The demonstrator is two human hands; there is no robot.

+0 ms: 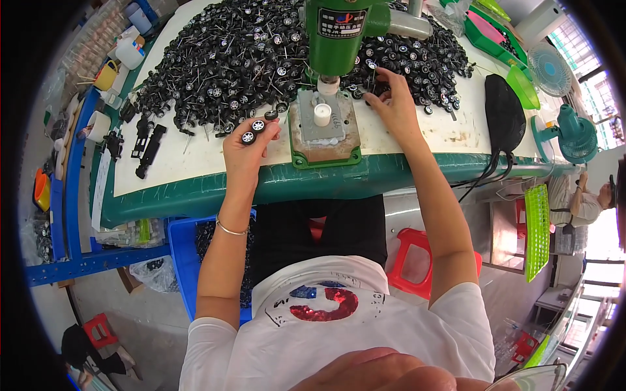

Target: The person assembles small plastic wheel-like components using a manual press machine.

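My left hand (246, 148) is closed on small black toy wheels with silver hubs (258, 126), just left of the press base. Another black wheel (270, 115) shows at its fingertips, partly turned away. My right hand (396, 107) reaches to the near edge of a heap of wheels and thin metal axles (235, 58), thumb and index finger apart beside loose wheels. Between my hands stands a green hand press (336, 42). Its ram sits above a white round plastic piece (322, 115) on a grey plate (329, 132) fixed to the base.
Long black plastic parts (151, 151) lie at the table's left. A black cloth bag (504, 114) hangs over the right edge, near green fans (576, 133). Below the table are a blue crate (186, 260) and a red stool (411, 257). Another person (590, 195) is at the far right.
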